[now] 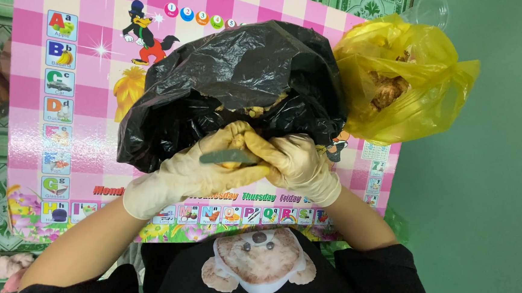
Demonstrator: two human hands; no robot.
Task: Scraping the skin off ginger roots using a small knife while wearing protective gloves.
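Note:
Both my hands wear pale latex gloves and meet just in front of a crumpled black plastic bag [238,75]. My left hand [196,174] grips a small knife [228,157] with a dull grey blade lying across the fingers. My right hand [292,159] holds a small yellowish piece [239,133] against the blade; most of that piece is hidden by my fingers. Inside the black bag's opening, more yellowish bits [253,109] show.
A pink checked alphabet mat [35,106] covers a low table. A yellow plastic bag [402,77] with brown lumps sits to the right, a clear plastic cup [429,8] behind it. Green patterned floor tiles [486,181] surround the mat.

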